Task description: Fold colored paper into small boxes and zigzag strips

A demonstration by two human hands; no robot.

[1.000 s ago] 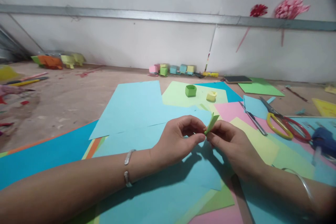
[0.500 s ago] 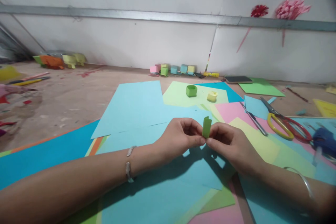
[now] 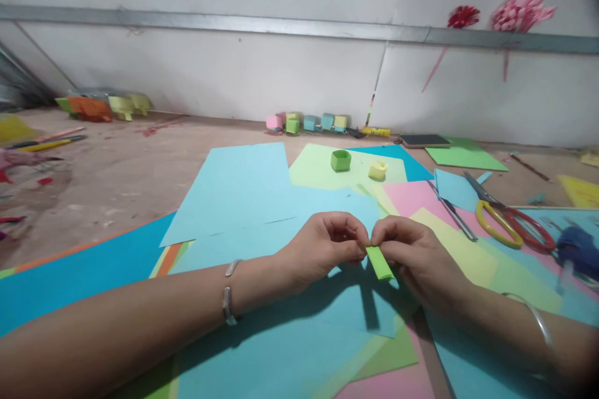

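Observation:
A small folded strip of bright green paper (image 3: 380, 264) slants down toward me between my hands, above the light blue sheets (image 3: 243, 199). My left hand (image 3: 322, 246) pinches its upper end from the left. On the other side, my right hand (image 3: 414, 249) has its fingertips closed on the same end. Beyond the hands, a green paper ring (image 3: 340, 161) and a pale yellow folded paper piece (image 3: 377, 169) rest on a pale green sheet (image 3: 309, 165).
Scissors (image 3: 498, 224) and a silver pen-like tool (image 3: 461, 221) lie at right, near a dark blue object (image 3: 578, 252). Small paper boxes (image 3: 309, 123) stand along the wall beside a yellow tube (image 3: 377, 131). A dark flat device (image 3: 425, 141) lies behind.
The green strip, upright before, now tips down toward me. The fingers of both hands have shifted to its upper end.

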